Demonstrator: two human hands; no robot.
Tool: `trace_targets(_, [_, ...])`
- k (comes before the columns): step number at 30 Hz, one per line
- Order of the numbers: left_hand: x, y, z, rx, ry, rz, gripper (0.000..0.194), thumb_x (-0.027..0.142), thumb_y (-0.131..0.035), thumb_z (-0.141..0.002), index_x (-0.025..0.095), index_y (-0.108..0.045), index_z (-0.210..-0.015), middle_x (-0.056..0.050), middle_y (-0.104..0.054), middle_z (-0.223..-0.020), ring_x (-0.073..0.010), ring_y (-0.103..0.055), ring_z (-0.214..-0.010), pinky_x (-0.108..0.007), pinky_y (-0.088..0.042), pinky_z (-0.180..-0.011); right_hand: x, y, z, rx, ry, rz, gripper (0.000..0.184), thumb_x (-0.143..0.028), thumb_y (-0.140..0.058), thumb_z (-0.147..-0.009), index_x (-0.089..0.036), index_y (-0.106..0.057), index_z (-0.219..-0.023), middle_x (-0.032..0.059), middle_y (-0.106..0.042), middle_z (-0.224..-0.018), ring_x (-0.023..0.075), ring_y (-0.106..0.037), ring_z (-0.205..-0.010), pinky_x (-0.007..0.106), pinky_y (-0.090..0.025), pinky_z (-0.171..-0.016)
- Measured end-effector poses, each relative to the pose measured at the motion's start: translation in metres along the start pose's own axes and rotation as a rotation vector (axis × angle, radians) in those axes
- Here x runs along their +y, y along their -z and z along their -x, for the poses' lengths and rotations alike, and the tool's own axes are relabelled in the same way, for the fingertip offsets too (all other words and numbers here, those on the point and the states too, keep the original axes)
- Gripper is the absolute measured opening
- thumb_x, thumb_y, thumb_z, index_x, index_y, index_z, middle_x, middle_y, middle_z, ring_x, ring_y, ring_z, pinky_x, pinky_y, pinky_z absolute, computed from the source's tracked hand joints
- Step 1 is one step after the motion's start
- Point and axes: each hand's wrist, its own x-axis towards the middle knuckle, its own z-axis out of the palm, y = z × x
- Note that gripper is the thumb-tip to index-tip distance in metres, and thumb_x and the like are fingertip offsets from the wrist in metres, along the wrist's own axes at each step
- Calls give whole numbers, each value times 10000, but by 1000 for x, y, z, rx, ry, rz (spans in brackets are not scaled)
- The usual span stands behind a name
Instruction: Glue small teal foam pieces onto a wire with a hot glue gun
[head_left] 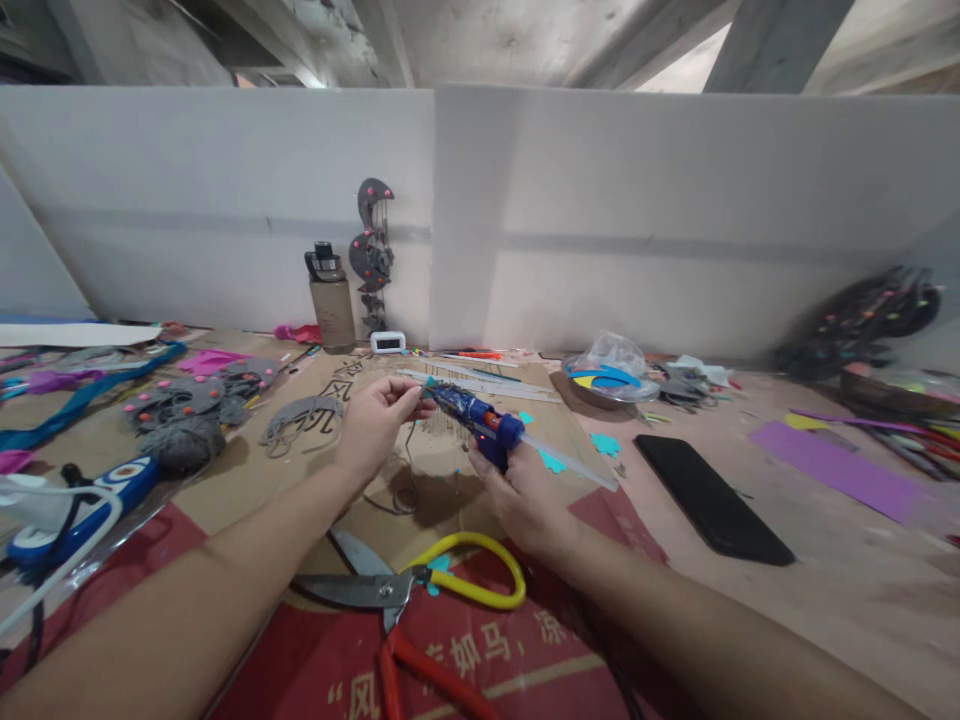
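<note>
Right hand [529,495] grips blue hot-glue gun [484,418], nozzle toward left hand [381,422], likely for close aim. Left thumb and forefinger pinched together; cannot tell on what. Cardboard [247,480] beneath probably shields table [690,640]. Open scissors [386,590] lie nearer body.

Glue gun [469,408]: blue plastic, smudged finish. Glue stick [570,460]: translucent, smooth. Scissors [386,590]: metal blades, smooth coated handles. Cardboard [232,490]: brown, matt. Yarn ball [182,445]: grey, fibrous. Phone [712,497]: smooth.

A bottle [332,312] stands beside a small white display unit [388,343]; a black phone [712,498] lies flat
</note>
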Motion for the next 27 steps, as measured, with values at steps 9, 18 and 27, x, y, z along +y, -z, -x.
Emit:
trace_targets(9, [1,-1,1,1,-2,2,257,337,-671,-722,114,-596,-824,-58,-690,-722,-169,-674,-682,-347,-557,-724,2,-1,0,11,3,-3,231,-344,-471,-859,-183,-561,-997,88,-622,-930,211,-569,-846,396,-448,-841])
trace_targets(18, [5,-2,2,5,15,-2,241,320,-656,-739,111,-580,-833,-74,-701,-726,-172,-677,-678,-352,-551,-734,4,1,2,14,-32,7,258,-343,-479,-850,-177,-560,-1030,104,-630,-975,221,-576,-881,387,-457,-819])
trace_targets(27, [4,-2,2,0,13,18,231,312,-659,-735,115,-579,-822,-69,-700,-730,-177,-679,-692,-353,-551,-732,6,-1,0,36,-23,19,275,-351,-471,-859,-176,-563,-1051,92,-627,-969,208,-574,-868,364,-456,-820])
